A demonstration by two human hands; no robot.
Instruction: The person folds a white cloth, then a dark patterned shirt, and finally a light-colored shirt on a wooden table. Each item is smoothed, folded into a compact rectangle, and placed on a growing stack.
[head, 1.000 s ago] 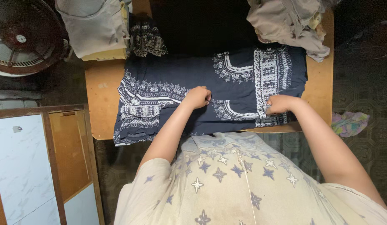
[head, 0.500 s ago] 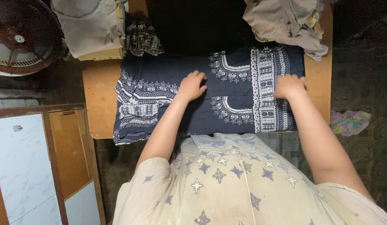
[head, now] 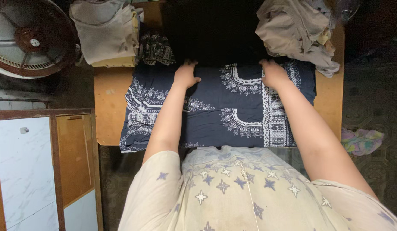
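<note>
A navy garment [head: 232, 98] with white printed borders lies spread across a small wooden table [head: 108, 102]. Both my arms reach over it to its far edge. My left hand [head: 185, 75] rests on the far edge left of the white neckline print, fingers curled over the hem, thumb out to the right. My right hand [head: 273, 72] grips the same far edge where the wide white patterned band runs. The fingertips of both hands vanish into the dark area behind the garment.
A crumpled beige clothes pile [head: 292, 30] sits at the table's far right, a folded light stack [head: 106, 34] and a small dark patterned cloth [head: 155, 49] at far left. A fan [head: 27, 38] and a white-panelled cabinet [head: 23, 171] stand left; a colourful cloth [head: 363, 141] lies on the floor.
Both hands slid from the near fold and middle of the garment away from me to its far edge. The view shifted slightly.
</note>
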